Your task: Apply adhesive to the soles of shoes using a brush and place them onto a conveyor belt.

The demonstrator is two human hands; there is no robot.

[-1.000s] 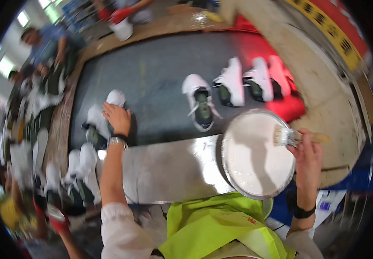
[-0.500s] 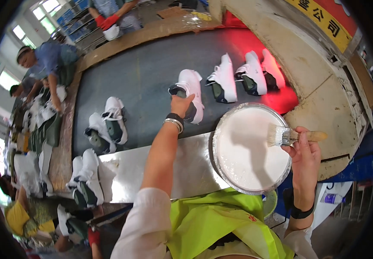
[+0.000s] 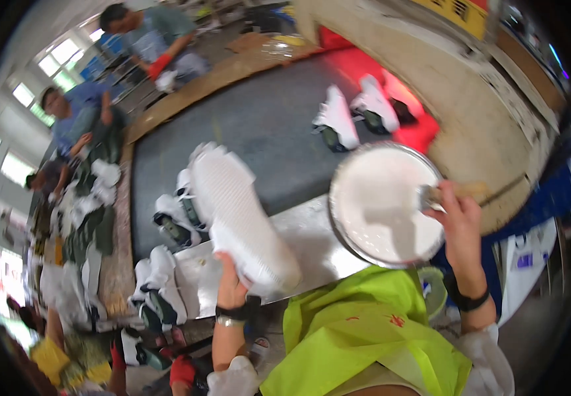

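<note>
My left hand (image 3: 231,284) grips a white shoe (image 3: 242,218) by its side, with the ribbed sole turned up toward me. It is raised above the metal ledge, to the left of a round metal pan (image 3: 346,245) of white liquid (image 3: 365,211). My right hand (image 3: 459,224) is closed round a paintbrush (image 3: 427,198) with a wooden handle. The brush is over the right part of the pan; its bristles are hard to make out against the liquid, so I cannot tell how deep they sit.
White-and-green shoes (image 3: 338,119) stand at the far right of the dark belt (image 3: 246,119), near a red glow. More shoes sit at the belt's left and on the metal ledge (image 3: 196,267). Co-workers (image 3: 77,119) are beyond the wooden border, among piled shoe parts (image 3: 87,224).
My left hand has lifted the shoe off the belt, brought it left and closer, and turned its sole up. The brush stays at the pan, its bristles no longer distinct. My view has shifted.
</note>
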